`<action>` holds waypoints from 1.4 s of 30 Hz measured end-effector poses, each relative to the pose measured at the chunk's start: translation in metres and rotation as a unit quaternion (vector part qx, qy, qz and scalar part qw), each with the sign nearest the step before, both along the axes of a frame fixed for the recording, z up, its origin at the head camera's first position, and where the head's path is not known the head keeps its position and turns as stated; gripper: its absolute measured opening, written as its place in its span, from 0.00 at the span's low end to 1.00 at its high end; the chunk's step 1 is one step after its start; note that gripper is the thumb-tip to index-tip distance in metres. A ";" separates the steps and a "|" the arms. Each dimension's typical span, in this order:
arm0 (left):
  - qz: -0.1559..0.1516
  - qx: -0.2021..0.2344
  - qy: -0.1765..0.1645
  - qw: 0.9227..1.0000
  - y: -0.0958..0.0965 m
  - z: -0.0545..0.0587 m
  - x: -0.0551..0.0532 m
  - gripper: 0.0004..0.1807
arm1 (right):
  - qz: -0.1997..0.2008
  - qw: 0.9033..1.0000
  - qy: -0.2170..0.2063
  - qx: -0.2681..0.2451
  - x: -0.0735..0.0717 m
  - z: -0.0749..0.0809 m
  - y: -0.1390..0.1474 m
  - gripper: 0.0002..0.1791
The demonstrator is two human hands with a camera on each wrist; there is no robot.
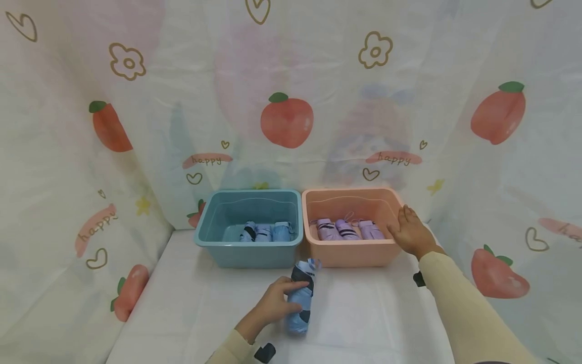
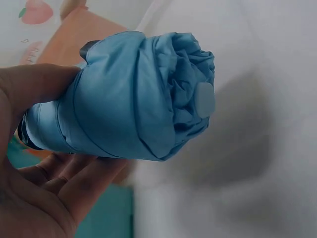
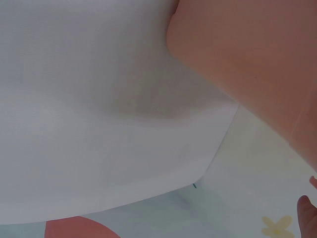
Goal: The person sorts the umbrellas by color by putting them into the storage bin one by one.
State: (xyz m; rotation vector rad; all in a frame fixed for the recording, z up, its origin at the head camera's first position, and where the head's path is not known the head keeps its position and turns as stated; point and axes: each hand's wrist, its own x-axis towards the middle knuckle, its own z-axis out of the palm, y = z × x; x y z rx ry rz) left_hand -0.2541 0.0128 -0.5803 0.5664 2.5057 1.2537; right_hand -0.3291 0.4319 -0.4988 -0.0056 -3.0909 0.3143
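A folded blue umbrella (image 1: 300, 298) with black patches is held in my left hand (image 1: 275, 302), in front of the two bins. In the left wrist view the thumb lies on one side of the umbrella (image 2: 119, 94) and the fingers on the other; its gathered end faces the camera. My right hand (image 1: 413, 233) rests against the right side of the peach bin (image 1: 352, 255), fingers extended. Only fingertips (image 3: 305, 213) of it show in the right wrist view. Inside that bin lie three purple folded umbrellas (image 1: 347, 230).
A blue bin (image 1: 250, 256) stands left of the peach one, close beside it, with three blue folded umbrellas (image 1: 263, 232) inside. Both are on a white-covered table (image 1: 364, 313). A printed curtain (image 1: 291, 65) rises behind and along the sides.
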 end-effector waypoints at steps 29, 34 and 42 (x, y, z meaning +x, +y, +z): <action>-0.014 -0.057 0.233 0.971 -0.122 0.140 -0.025 0.30 | 0.008 1.000 0.008 0.002 -0.003 -0.005 0.004 0.48; -0.018 -0.089 0.274 0.958 -0.135 0.158 -0.052 0.30 | -0.001 1.000 0.008 0.000 -0.003 -0.007 0.004 0.48; -0.006 -0.140 0.272 0.952 -0.147 0.180 -0.102 0.30 | 0.003 1.000 0.020 0.007 -0.003 -0.007 0.003 0.47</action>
